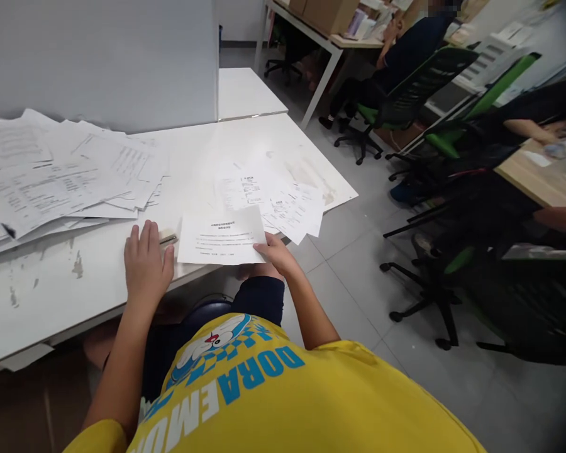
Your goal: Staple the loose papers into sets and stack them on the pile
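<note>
My right hand [277, 251] pinches the lower right edge of a printed sheet of paper [221, 238], thumb on top. The sheet is near the front edge of the white table, its text facing me. My left hand [146, 264] lies flat on the tabletop to the left of it, fingers stretched out and holding nothing. Beside that hand's thumb lies a small beige and dark object [168, 236], shaped like a stapler and partly hidden. Several loose printed sheets [290, 204] are fanned out beyond my right hand, overlapped by the held sheet.
A large messy pile of papers [70, 170] covers the left part of the white table [188, 157]. A grey partition [99, 56] stands behind it. To the right are office chairs [417, 88], seated people and other desks [528, 167].
</note>
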Motion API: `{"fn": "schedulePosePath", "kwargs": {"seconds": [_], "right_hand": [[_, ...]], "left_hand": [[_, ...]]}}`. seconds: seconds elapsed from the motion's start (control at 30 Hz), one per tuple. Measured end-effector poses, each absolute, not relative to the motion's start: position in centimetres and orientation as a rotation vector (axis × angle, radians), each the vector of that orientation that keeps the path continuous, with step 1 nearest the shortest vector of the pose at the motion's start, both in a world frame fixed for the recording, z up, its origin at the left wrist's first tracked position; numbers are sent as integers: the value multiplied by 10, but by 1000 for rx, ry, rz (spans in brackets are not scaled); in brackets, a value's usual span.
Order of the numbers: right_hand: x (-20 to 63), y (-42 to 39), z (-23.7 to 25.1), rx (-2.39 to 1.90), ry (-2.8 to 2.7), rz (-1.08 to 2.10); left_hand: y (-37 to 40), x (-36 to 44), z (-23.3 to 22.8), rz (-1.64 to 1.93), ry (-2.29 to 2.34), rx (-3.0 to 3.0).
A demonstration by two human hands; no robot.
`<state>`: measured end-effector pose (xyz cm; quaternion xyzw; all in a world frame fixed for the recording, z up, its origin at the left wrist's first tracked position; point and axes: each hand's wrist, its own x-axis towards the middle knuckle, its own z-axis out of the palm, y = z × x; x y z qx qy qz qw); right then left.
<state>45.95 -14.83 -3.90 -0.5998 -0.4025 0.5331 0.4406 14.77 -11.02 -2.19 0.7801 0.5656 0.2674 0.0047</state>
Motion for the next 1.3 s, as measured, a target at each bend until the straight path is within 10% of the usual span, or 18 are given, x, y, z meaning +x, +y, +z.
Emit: {"fn": "schedulePosePath", "kwargs": {"seconds": [0.97,1.3], "right_hand": [[465,-76,25,-1396,-1267,1146],[221,94,27,-1368,-1886,1086]], "left_hand": [[-117,127,-41,745,1708,2532],[-118,130,-36,650,1726,2442]]}}
